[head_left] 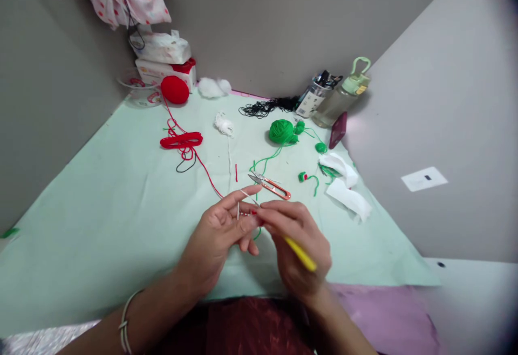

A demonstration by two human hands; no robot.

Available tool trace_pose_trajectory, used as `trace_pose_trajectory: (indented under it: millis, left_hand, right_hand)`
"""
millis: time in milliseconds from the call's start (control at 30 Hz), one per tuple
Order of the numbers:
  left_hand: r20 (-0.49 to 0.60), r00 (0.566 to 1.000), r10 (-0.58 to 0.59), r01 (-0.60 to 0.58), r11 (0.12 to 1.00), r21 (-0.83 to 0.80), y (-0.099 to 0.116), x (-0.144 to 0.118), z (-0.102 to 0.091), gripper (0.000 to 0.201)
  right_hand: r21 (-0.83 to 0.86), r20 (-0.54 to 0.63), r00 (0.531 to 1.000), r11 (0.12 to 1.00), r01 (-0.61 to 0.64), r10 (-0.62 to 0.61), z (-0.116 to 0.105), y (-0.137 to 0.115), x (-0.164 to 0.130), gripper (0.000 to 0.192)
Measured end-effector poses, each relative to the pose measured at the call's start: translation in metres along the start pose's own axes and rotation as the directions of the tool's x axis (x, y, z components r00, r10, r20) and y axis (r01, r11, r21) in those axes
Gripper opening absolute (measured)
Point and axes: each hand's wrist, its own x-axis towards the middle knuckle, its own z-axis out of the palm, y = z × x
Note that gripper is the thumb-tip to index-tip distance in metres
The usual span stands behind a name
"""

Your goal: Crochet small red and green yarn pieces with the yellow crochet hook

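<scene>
My right hand [301,239] is closed around a crochet hook with a yellow handle [301,255]; its thin metal tip [256,203] points up and left. In my left hand [220,236], thumb and fingers pinch a small red and white crochet piece [254,212], mostly hidden by the fingertips. White yarn [238,210] runs over the raised left index finger, close to the hook's tip. Just beyond my hands lie orange-handled thread snips [275,186]. A strand of red yarn [208,176] leads from the left hand back to a loose red skein [181,140].
Behind are a red yarn ball [175,90], a white yarn bundle [224,124], a green yarn ball [282,131] and black yarn [265,108]. At right stand a bottle [338,99] and a pen cup [311,101], near white paper strips [348,198]. Grey partitions [283,26] enclose the table.
</scene>
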Motion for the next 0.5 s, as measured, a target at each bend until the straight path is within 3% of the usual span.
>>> trace_pose_trajectory:
  millis: [67,133,200,267,400,500]
  left_hand:
    - [0.023,0.996,-0.088,0.089,0.995,-0.054,0.0027,0.0018,-0.0030,0.042]
    - [0.033,0.989,-0.141,0.144,0.984,-0.106,0.0063,0.0032,-0.0057,0.035]
    - [0.013,0.994,-0.110,0.111,0.986,-0.124,0.0085,0.0036,-0.0061,0.031]
    - [0.002,0.999,-0.044,0.044,0.995,-0.090,0.0083,0.0030,-0.0039,0.033]
    - [0.032,0.999,0.003,-0.003,1.000,-0.010,0.0045,-0.0003,0.0014,0.036]
    - [0.007,1.000,-0.014,0.014,1.000,0.007,0.0047,-0.0022,0.0010,0.034]
  right_hand:
    - [-0.066,0.028,0.998,0.997,0.050,-0.049,-0.0029,0.0014,-0.0014,0.033]
    - [0.028,-0.013,0.999,0.999,-0.032,0.032,-0.0057,0.0040,0.0004,0.029]
    - [0.229,-0.068,0.980,0.959,-0.169,0.189,-0.0068,0.0062,0.0039,0.025]
    - [0.370,-0.036,0.959,0.895,-0.250,0.282,-0.0053,0.0070,0.0070,0.022]
    - [0.348,0.025,0.962,0.900,-0.263,0.272,-0.0001,0.0071,0.0080,0.016]
    - [0.426,0.027,0.933,0.840,-0.336,0.359,0.0000,0.0096,0.0063,0.017]
